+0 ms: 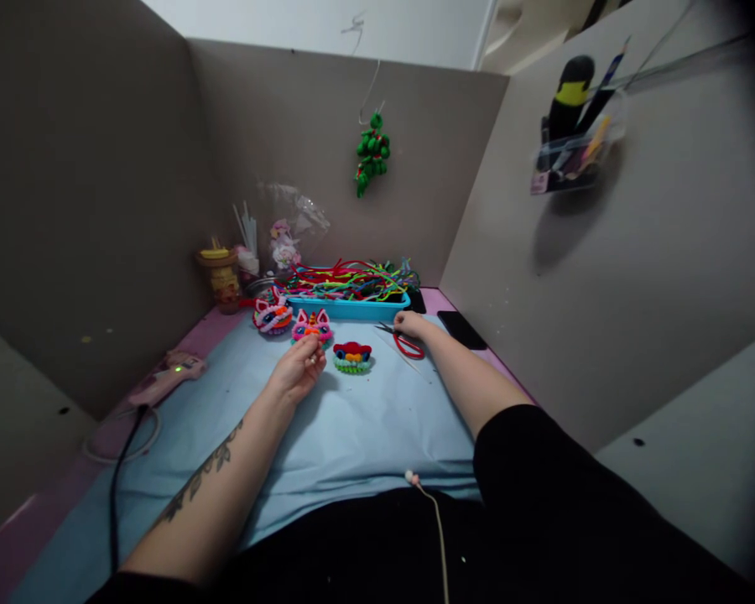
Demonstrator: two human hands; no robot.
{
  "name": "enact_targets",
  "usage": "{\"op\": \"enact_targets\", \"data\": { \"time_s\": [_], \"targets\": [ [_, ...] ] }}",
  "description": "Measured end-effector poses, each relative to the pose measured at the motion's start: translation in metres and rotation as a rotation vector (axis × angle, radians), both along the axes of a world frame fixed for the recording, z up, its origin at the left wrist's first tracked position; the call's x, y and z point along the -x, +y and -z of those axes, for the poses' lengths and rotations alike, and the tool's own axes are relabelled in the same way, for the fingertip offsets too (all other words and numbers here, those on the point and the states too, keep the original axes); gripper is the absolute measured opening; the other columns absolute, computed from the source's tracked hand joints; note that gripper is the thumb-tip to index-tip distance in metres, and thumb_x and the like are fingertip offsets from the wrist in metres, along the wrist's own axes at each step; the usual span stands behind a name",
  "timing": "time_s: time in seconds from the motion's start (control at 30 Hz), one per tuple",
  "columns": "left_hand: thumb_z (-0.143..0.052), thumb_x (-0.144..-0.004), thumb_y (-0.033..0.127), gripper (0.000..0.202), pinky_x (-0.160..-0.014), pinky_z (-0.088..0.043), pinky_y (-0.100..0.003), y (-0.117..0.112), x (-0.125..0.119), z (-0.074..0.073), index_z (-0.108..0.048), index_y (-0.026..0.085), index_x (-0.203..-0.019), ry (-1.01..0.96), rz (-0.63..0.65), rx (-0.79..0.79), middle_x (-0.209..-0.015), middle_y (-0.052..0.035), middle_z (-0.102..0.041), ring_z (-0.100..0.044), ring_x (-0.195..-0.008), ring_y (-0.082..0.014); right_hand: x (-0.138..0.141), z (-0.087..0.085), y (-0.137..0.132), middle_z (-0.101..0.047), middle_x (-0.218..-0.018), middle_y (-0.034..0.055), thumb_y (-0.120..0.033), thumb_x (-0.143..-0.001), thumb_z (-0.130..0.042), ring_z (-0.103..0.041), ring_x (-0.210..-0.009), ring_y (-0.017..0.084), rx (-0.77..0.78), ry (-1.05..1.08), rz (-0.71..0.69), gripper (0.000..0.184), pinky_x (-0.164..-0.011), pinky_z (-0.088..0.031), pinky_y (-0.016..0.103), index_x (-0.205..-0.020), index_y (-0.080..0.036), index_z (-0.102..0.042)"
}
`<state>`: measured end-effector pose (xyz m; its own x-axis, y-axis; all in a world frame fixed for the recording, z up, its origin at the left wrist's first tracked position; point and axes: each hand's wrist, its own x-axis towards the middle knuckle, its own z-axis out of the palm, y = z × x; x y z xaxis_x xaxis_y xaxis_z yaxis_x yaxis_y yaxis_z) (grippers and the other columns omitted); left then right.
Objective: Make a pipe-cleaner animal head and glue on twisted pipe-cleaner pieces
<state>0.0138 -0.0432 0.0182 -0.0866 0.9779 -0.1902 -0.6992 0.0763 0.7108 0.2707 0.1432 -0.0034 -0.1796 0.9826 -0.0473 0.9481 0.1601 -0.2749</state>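
Note:
My left hand (pixel 299 369) is closed in a pinch just in front of a pink crafted unicorn head (pixel 311 325) with a striped horn. Whatever may be between its fingertips is too small to make out. My right hand (pixel 410 324) rests with curled fingers at the far side of the red-handled scissors (pixel 408 346), close to the tray. I cannot tell whether it touches them, and its fingertips are partly hidden. Between the hands sits a small red, blue, orange and green fuzzy piece (pixel 352 358). Another colourful eared head (pixel 273 315) lies at the left.
A blue tray (pixel 349 309) of coloured pipe cleaners stands at the back. A black phone (pixel 461 330) lies at right. At left are a pink glue gun (pixel 169 377) with a cable and a brown cup (pixel 221 281). Grey panels enclose the blue-covered table (pixel 365 428).

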Motion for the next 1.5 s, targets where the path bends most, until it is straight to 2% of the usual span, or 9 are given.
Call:
{"op": "enact_targets", "data": {
  "time_s": [0.17,0.33,0.47,0.57,0.7,0.83,1.03,1.17,1.5],
  "targets": [
    [-0.068,-0.073,0.014,0.012,-0.049,-0.048,-0.013,0.001,0.001,0.003,-0.059,0.013,-0.080,-0.004,0.007,-0.006,-0.060,0.0028,-0.059,-0.055,-0.048,-0.0042,0.000,-0.003,-0.006,-0.066,-0.080,0.0049,-0.016,-0.072,-0.055,-0.056,-0.074,0.015,-0.019,0.047,-0.029,0.008,-0.066,-0.038,0.022,-0.075,-0.016,-0.062],
    [-0.065,-0.077,0.018,0.008,-0.049,-0.048,-0.013,0.002,0.003,0.002,-0.059,0.013,-0.080,-0.032,0.002,0.016,-0.059,0.0025,-0.058,-0.054,-0.048,-0.0033,-0.005,-0.006,-0.028,-0.063,-0.094,0.0050,-0.019,-0.083,-0.037,-0.054,-0.084,0.013,-0.181,0.204,-0.087,0.020,-0.074,-0.040,0.021,-0.092,-0.016,-0.055],
    [-0.063,-0.078,0.013,0.006,-0.051,-0.050,-0.013,-0.003,0.000,-0.004,-0.061,0.013,-0.083,-0.012,0.024,0.008,-0.065,0.0013,-0.059,-0.056,-0.051,-0.0037,0.007,-0.011,-0.062,-0.060,-0.078,0.0017,-0.024,-0.083,-0.035,-0.054,-0.070,0.012,-0.339,0.694,-0.173,0.020,-0.066,-0.043,0.023,-0.093,-0.016,-0.050],
    [-0.064,-0.075,0.008,0.010,-0.054,-0.051,-0.014,-0.007,-0.002,-0.005,-0.062,0.013,-0.083,0.006,0.069,-0.027,-0.071,-0.0005,-0.062,-0.059,-0.056,-0.0050,0.033,-0.022,-0.101,-0.060,-0.073,-0.0014,-0.027,-0.080,-0.042,-0.047,-0.054,0.009,-0.211,0.981,-0.300,0.026,-0.054,-0.040,0.021,-0.103,-0.017,-0.048],
    [-0.065,-0.072,0.006,0.016,-0.059,-0.053,-0.016,-0.009,-0.003,-0.002,-0.063,0.013,-0.086,0.032,0.128,-0.078,-0.079,-0.0032,-0.065,-0.062,-0.063,-0.0072,0.066,-0.037,-0.159,-0.064,-0.080,0.0022,-0.028,-0.078,-0.051,-0.055,-0.060,0.010,-0.064,1.120,-0.444,0.023,-0.056,-0.044,0.022,-0.098,-0.016,-0.055],
    [-0.065,-0.072,0.005,0.018,-0.060,-0.053,-0.016,-0.010,-0.003,-0.001,-0.063,0.012,-0.088,0.058,0.173,-0.093,-0.079,-0.0032,-0.065,-0.062,-0.063,-0.0072,0.082,-0.037,-0.193,-0.063,-0.078,0.0026,-0.027,-0.080,-0.053,-0.056,-0.059,0.010,-0.226,1.086,-0.411,0.013,-0.055,-0.046,0.022,-0.085,-0.017,-0.059],
    [-0.072,-0.068,0.014,0.018,-0.060,-0.051,-0.018,-0.013,-0.007,-0.001,-0.061,0.013,-0.083,0.084,0.218,-0.122,-0.074,-0.0006,-0.062,-0.060,-0.064,-0.0077,0.083,-0.025,-0.206,-0.061,-0.070,0.0016,-0.025,-0.083,-0.051,-0.056,-0.065,0.013,-0.519,0.861,-0.369,0.010,-0.062,-0.044,0.024,-0.080,-0.019,-0.059],
    [-0.076,-0.065,0.018,0.022,-0.059,-0.049,-0.018,-0.014,-0.009,-0.001,-0.060,0.013,-0.079,0.097,0.249,-0.146,-0.066,0.0014,-0.058,-0.057,-0.061,-0.0071,0.083,-0.022,-0.206,-0.059,-0.064,-0.0001,-0.023,-0.082,-0.050,-0.054,-0.060,0.012,-0.545,0.816,-0.374,0.010,-0.060,-0.041,0.023,-0.079,-0.019,-0.059],
    [-0.081,-0.057,0.018,0.031,-0.059,-0.050,-0.019,-0.011,-0.007,0.004,-0.061,0.013,-0.080,0.091,0.241,-0.156,-0.071,0.0006,-0.062,-0.059,-0.062,-0.0074,0.084,-0.020,-0.205,-0.058,-0.063,-0.0011,-0.020,-0.081,-0.050,-0.051,-0.058,0.011,-0.542,0.816,-0.383,0.010,-0.057,-0.038,0.022,-0.079,-0.019,-0.060]
  ]
}}
